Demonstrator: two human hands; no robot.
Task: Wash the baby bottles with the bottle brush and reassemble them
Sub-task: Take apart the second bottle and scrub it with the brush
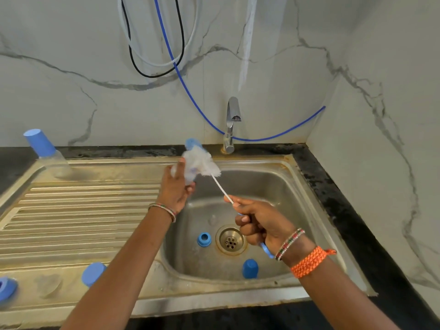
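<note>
Far left of your grip: a clear plastic baby bottle with blue cap (45, 151) stands on the ribbed steel drainboard (78, 210). Your left hand (175, 189) curls round a clear, blurred bottle body (190, 173) above the basin's rear-left corner. The white fluffy bottle brush head (202, 163) lies against that bottle. Your right hand (259, 222) is fisted on the brush's thin white-and-blue handle (221, 188). Beneath it, in the steel sink basin (285, 186): a blue screw ring (204, 239) and a blue cap (250, 268).

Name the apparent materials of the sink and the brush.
Sink: looks like stainless steel, with a dull brushed sheen and rusty stains at the rim. Bottle brush: white bristles, likely nylon; thin white stem and blue handle end, seemingly plastic.
</note>
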